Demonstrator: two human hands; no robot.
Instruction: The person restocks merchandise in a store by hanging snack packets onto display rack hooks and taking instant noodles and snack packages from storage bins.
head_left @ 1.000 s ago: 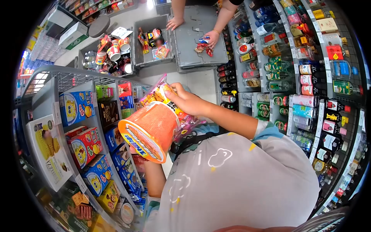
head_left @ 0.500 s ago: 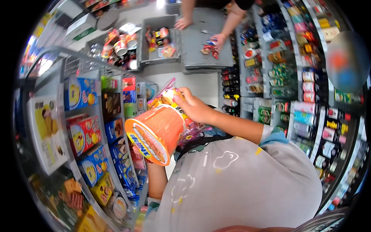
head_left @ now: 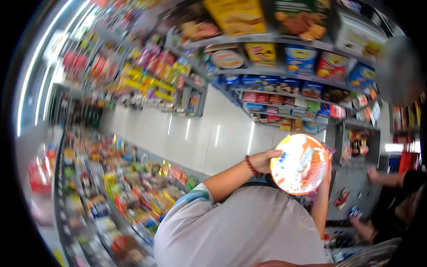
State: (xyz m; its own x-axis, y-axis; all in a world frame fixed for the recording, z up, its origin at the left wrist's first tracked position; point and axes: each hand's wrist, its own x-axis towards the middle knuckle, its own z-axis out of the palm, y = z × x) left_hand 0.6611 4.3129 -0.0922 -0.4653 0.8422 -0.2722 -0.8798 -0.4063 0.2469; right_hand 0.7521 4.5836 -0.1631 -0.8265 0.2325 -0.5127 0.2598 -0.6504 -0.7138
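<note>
A large orange instant noodle cup (head_left: pixel 299 164) is in front of my chest, its round lid towards me and washed out by glare. My left hand (head_left: pixel 267 161), below a red bead bracelet, grips the cup's left side with the thumb at the rim. At the other side is my right hand (head_left: pixel 328 172), mostly hidden behind the cup. Bits of a shiny purple snack packet (head_left: pixel 330 152) show beside it, with the right hand closed on the packet.
Shelves of boxed snacks (head_left: pixel 301 60) stand ahead. A long display of packets (head_left: pixel 133 187) runs along my left. White tiled floor (head_left: pixel 209 133) lies between. At right, another person's hands (head_left: pixel 362 227) are over a grey bin lid (head_left: pixel 351 184) with small packets, beside a grey crate (head_left: pixel 359 138).
My view has swung left, so the person and the bins now appear at the right. The cup has turned lid-up, and my left hand has come into view at its rim.
</note>
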